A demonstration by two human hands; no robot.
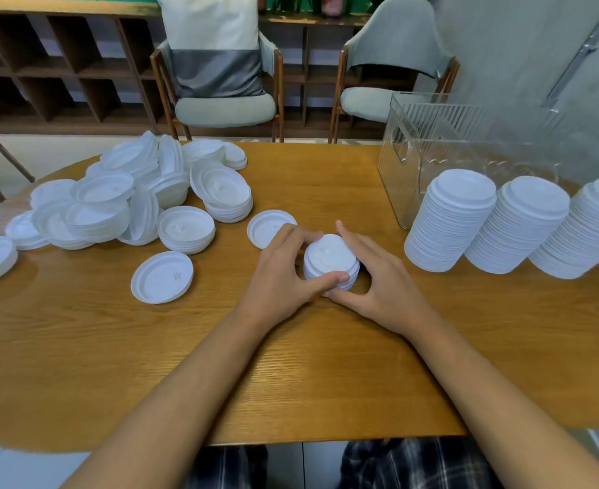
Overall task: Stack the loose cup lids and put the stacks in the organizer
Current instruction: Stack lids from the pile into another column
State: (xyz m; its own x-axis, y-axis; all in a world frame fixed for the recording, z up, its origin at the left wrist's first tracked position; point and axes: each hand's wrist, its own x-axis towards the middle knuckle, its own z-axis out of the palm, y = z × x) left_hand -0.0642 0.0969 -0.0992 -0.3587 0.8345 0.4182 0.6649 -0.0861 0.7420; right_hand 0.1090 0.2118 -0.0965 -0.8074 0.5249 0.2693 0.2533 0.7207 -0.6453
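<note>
A short stack of white cup lids (pixel 330 257) stands on the wooden table (pixel 291 365) in the middle. My left hand (pixel 284 277) curls round its left side, thumb in front and fingers behind. My right hand (pixel 379 280) cups its right side the same way. A heap of loose white lids (pixel 132 195) covers the table's far left. Single lids lie upside down at front left (pixel 162 277) and just behind my left hand (pixel 266 227). Three tall lid stacks (pixel 449 220) (pixel 518 224) (pixel 584 227) stand at the right, in front of the clear plastic organizer (pixel 467 142).
Two chairs (pixel 220 82) (pixel 393 72) stand behind the table, one with a cushion. Dark wooden shelving (pixel 44 65) runs along the back wall. The table's front edge is close to my lap.
</note>
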